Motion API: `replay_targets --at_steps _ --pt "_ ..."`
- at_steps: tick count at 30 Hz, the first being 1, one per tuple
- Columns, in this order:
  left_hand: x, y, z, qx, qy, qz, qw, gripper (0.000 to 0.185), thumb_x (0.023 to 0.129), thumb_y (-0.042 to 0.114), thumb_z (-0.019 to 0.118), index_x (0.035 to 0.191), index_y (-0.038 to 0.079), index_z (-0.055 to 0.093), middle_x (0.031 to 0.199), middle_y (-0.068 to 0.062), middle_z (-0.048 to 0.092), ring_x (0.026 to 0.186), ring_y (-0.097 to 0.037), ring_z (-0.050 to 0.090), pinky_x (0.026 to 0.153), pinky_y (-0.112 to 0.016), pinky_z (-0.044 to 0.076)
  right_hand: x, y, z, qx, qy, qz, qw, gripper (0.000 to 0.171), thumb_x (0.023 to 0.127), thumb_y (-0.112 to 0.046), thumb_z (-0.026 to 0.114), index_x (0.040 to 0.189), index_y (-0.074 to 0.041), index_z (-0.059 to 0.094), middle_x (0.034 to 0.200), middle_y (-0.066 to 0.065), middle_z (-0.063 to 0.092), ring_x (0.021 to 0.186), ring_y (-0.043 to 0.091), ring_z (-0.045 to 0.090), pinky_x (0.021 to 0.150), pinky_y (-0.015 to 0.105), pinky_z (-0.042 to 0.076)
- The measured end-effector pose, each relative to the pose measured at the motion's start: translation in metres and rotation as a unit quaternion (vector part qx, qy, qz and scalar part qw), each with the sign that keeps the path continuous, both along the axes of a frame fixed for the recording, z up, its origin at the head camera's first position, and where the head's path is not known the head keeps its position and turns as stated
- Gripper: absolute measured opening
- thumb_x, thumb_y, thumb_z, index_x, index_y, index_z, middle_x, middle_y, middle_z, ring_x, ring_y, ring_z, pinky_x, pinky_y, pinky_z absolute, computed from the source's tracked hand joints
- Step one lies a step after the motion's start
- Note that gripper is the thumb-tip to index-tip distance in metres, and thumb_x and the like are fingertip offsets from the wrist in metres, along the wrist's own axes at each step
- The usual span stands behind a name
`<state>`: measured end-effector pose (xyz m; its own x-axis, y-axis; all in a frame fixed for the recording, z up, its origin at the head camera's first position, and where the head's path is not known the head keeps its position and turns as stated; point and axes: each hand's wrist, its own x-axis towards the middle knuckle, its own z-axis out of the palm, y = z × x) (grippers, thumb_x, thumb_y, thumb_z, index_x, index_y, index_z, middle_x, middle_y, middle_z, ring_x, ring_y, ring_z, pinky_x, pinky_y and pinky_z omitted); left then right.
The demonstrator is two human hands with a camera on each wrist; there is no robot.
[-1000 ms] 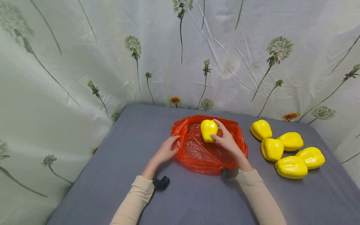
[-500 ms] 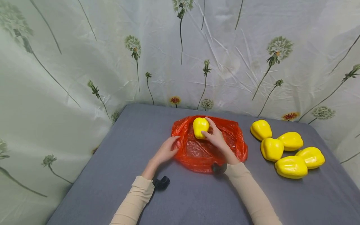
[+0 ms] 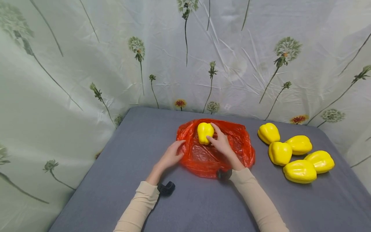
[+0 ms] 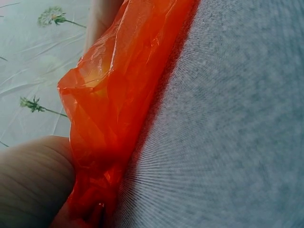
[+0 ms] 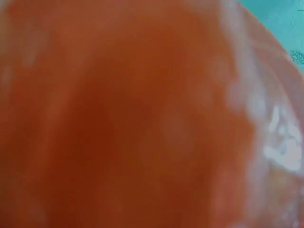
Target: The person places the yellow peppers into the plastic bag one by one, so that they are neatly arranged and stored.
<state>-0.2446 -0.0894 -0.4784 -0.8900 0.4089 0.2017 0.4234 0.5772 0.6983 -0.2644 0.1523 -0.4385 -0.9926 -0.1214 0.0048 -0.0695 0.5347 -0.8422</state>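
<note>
A red plastic bag (image 3: 203,153) lies spread on the grey cloth with its mouth facing up. My right hand (image 3: 221,143) grips a yellow bell pepper (image 3: 205,133) between thumb and fingers, inside the bag's mouth near its left back part. At the bag's left edge, my left hand (image 3: 171,155) holds the gathered plastic. The left wrist view shows the thumb (image 4: 35,178) against the bunched red film (image 4: 107,123); the other fingers are hidden. Blurred orange-red plastic (image 5: 142,118) fills most of the right wrist view, hiding the right hand there.
Several yellow bell peppers (image 3: 280,153) lie grouped on the grey cloth (image 3: 130,138) to the right of the bag. A white curtain (image 3: 162,58) printed with dandelions hangs behind and along the left. Black wrist straps (image 3: 166,188) sit at both wrists.
My right hand has carried the bell pepper leftward inside the bag's mouth, then slightly down. The left hand and the other peppers have stayed in place.
</note>
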Motion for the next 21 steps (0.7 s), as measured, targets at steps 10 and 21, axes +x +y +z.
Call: replay_targets --at_steps 10,21 --pt "-0.0014 -0.0005 -0.0021 -0.001 0.006 -0.002 1.0000 0.055 0.084 0.006 0.059 0.137 0.000 0.043 0.139 -0.021 0.047 0.131 -0.036 0.043 0.111 -0.048 0.036 0.0002 -0.0024 0.0001 0.022 -0.010 0.028 0.999 0.075 0.094 -0.023 0.054 0.152 -0.018 0.006 0.152 0.021 0.027 0.109 0.035 0.061 0.086 0.039 0.056" --pt "-0.0004 -0.0006 -0.0010 -0.002 0.005 -0.003 1.0000 0.054 0.084 0.005 0.059 0.136 0.000 0.044 0.138 -0.021 0.048 0.130 -0.035 0.044 0.110 -0.048 0.036 0.0008 -0.0014 -0.0005 0.023 -0.020 0.032 0.999 0.080 0.094 -0.026 0.055 0.152 -0.016 0.001 0.153 0.022 0.026 0.114 0.036 0.059 0.090 0.042 0.054"
